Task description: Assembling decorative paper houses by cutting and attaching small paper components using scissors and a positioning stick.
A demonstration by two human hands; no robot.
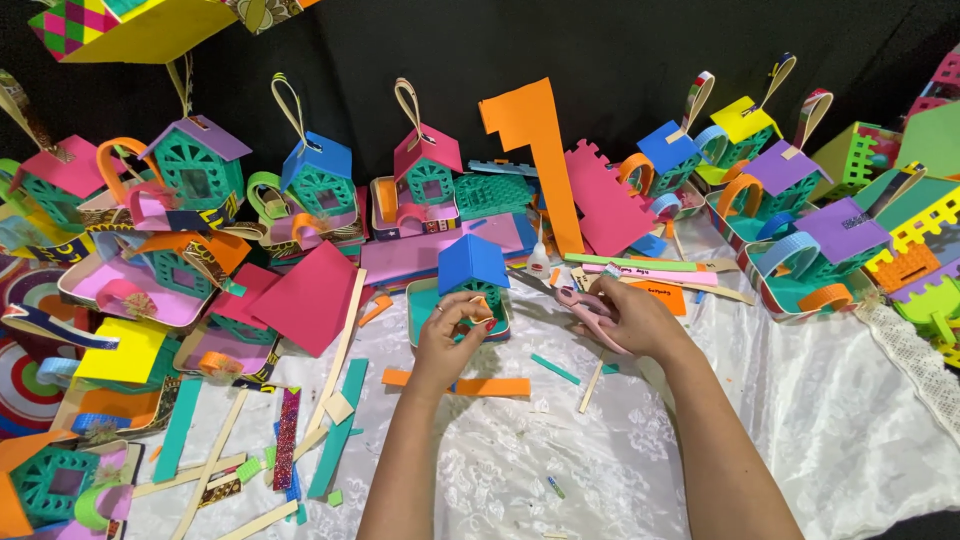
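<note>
The left hand (pixel 452 330) pinches a small teal strip (pixel 478 312) just in front of the blue-roofed house (pixel 472 275). The right hand (pixel 632 318), to its right, has its grip closed on pink scissors (pixel 590 308), blades pointing left toward the strip

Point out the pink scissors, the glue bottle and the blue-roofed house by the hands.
pink scissors (pixel 585 305), head view, on the handle loop under the right hand.
glue bottle (pixel 539 259), head view, on its white body.
blue-roofed house (pixel 472 262), head view, on the roof.

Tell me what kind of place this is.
Probably a home craft table or small handicraft workspace. Rows of little foam houses with hanging loops stand against a dark backdrop, foam strips litter the white lace cloth, and the right hand holds pink scissors beside a blue-roofed house.
</note>
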